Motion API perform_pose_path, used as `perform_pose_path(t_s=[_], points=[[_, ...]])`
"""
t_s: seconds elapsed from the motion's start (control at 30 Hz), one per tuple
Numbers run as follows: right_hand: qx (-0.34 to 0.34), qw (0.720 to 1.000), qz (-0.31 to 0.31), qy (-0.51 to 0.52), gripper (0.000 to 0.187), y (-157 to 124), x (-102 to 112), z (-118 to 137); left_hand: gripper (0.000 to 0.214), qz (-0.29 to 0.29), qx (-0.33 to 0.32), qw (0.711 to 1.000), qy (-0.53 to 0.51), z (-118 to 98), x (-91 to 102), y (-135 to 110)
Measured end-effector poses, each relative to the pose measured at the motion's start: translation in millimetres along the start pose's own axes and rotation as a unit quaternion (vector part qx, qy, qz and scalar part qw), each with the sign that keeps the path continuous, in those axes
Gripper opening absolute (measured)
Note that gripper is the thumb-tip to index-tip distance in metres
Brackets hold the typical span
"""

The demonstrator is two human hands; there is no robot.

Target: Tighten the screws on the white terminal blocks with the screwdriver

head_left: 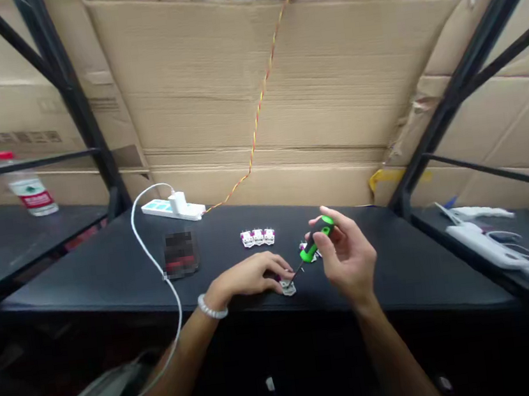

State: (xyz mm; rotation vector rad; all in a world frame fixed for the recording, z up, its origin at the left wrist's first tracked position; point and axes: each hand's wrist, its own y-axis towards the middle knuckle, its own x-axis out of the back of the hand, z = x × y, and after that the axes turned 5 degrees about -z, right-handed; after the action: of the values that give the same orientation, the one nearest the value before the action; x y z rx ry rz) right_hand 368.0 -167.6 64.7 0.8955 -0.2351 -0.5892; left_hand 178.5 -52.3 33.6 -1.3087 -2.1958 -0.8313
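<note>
Screwdriver point(317, 241) seemingly touches part point(288, 288) near table edge point(417, 302)

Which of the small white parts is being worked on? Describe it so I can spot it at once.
On the black table, look near the front edge, at the fingertips of the left hand. The small white part lies there, with the tip of the green-handled screwdriver in the right hand pointing at it. Unlike the row of three farther back, it lies alone.
</note>
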Motion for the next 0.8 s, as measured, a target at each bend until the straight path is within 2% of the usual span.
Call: perform_pose_path(t_s=[0.2, 0.5, 0.8], points=[[0.005, 1.000, 0.006, -0.001, 0.041, 0.0, -0.2, -1.5, 0.025, -0.003, 0.001, 1.000, 0.001, -0.6, -0.4, -0.4], [0.005, 1.000, 0.006, -0.001, 0.042, -0.2, 0.2, -0.8, 0.035, -0.004, -0.011, 1.000, 0.018, -0.4, 0.7, 0.5], [0.014, 1.000, 0.013, -0.002, 0.042, -0.6, 0.4, -0.3, 0.032, 0.004, -0.012, 1.000, 0.015, 2.0, -1.0, 0.9]])
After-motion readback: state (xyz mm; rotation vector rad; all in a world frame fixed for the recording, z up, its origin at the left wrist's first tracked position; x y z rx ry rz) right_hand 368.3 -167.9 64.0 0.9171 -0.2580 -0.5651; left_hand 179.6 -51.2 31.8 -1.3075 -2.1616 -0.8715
